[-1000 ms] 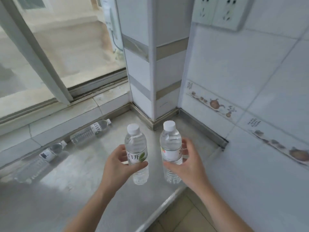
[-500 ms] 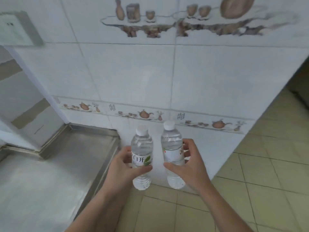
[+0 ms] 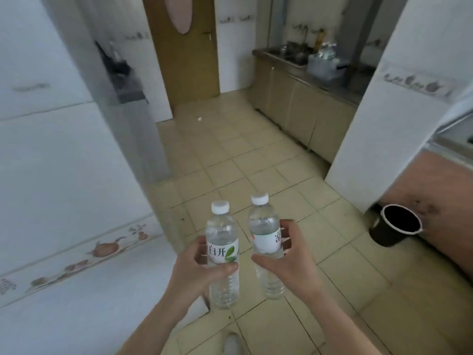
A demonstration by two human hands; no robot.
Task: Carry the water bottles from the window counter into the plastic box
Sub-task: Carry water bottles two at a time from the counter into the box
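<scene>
I hold two clear water bottles with white caps upright in front of me, over the tiled floor. My left hand [image 3: 197, 271] grips the left bottle [image 3: 222, 242], whose white label has a green leaf. My right hand [image 3: 289, 262] grips the right bottle [image 3: 265, 226] around its white label. A translucent plastic box [image 3: 323, 67] stands far off on the kitchen counter at the upper right, with what look like bottles inside; it is blurred.
A white tiled wall [image 3: 64, 175] runs along my left. A black bin [image 3: 394, 228] stands on the floor at the right beside a brown cabinet [image 3: 448, 208]. A white pillar [image 3: 384, 111] and beige counter cabinets [image 3: 302, 111] lie ahead right, a wooden door [image 3: 186, 55] ahead.
My view has swung right, away from the window counter and the wall, into the kitchen. Both hands keep their bottles, still held upright in front of me.
</scene>
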